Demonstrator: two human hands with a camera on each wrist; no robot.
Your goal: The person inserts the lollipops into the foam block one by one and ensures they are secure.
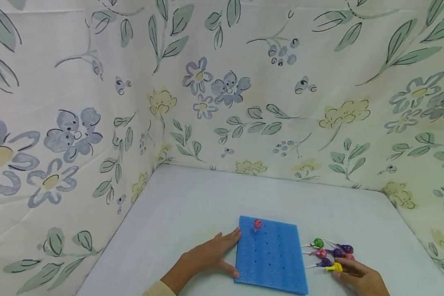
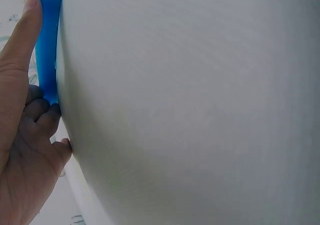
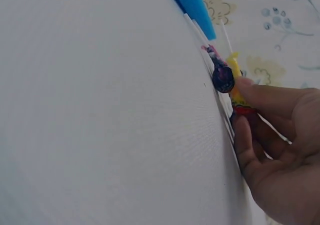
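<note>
A blue foam board [image 1: 268, 263] with rows of small holes lies on the table. One red-wrapped lollipop [image 1: 257, 224] stands upright near its far left corner. My left hand [image 1: 211, 255] rests against the board's left edge, fingers straight and thumb spread toward the near corner. To the right of the board, my right hand [image 1: 362, 279] pinches a yellow-wrapped lollipop [image 1: 334, 267] by its candy, as the right wrist view also shows; its white stick [image 3: 227, 37] points away from the fingers. Close by lie a green lollipop [image 1: 318, 242], a pink one [image 1: 321, 253] and several purple ones [image 1: 324, 262].
The white tabletop [image 1: 192, 201] extends around the board. Floral fabric [image 1: 229, 123] hangs behind the table and along both sides. Sticks of the loose lollipops reach close to the board's right edge.
</note>
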